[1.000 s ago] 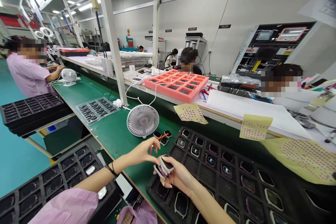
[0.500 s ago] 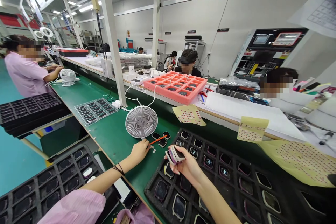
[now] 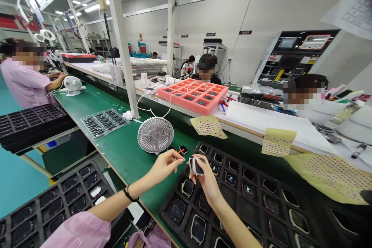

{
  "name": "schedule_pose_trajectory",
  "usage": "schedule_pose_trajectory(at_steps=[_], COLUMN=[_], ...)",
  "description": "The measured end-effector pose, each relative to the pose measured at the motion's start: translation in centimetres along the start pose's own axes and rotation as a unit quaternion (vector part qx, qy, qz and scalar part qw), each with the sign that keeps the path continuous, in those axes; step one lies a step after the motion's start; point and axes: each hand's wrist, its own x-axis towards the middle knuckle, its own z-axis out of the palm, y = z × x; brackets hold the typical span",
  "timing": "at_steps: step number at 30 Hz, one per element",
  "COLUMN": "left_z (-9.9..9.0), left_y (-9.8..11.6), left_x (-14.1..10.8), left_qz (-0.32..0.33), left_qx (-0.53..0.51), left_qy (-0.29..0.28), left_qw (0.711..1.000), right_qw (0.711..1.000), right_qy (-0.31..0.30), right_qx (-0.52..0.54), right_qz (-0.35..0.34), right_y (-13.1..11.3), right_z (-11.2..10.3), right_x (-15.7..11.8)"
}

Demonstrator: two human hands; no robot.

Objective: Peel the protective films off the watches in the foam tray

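My right hand grips a small stack of smartwatch cases, dark screens and pale and purplish frames showing, above a black foam tray. Just left of the stack, my left hand pinches a small pale piece between thumb and fingers, apart from the cases; its exact kind is too small to make out. Behind the left fingers, an orange stick and a watch case lie on the green bench, partly hidden. Other watch cases fill many of the tray's pockets, some with lit screens.
A grey fan stands behind my left hand. Farther left lies a clear tray of dark parts. A second black tray is at lower left. On the raised shelf sits a pink foam tray; yellow sheets hang from its edge.
My left hand has lifted from the bench near the fan and moved right, toward the watch cases, with a small pale piece in its fingers. My right hand has turned the stack slightly.
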Motion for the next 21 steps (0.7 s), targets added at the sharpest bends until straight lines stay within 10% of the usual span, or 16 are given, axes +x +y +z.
schedule_pose_trajectory(at_steps=[21], left_z=[2.7], left_y=[3.2], left_x=[0.0], left_qz=[-0.008], left_qx=[-0.122], left_qy=[0.056], left_qw=[0.991], right_qw=[0.998], right_qy=[0.013], right_qx=[-0.04], right_qz=[-0.047], right_y=[0.4], right_z=[0.1], right_x=[-0.6])
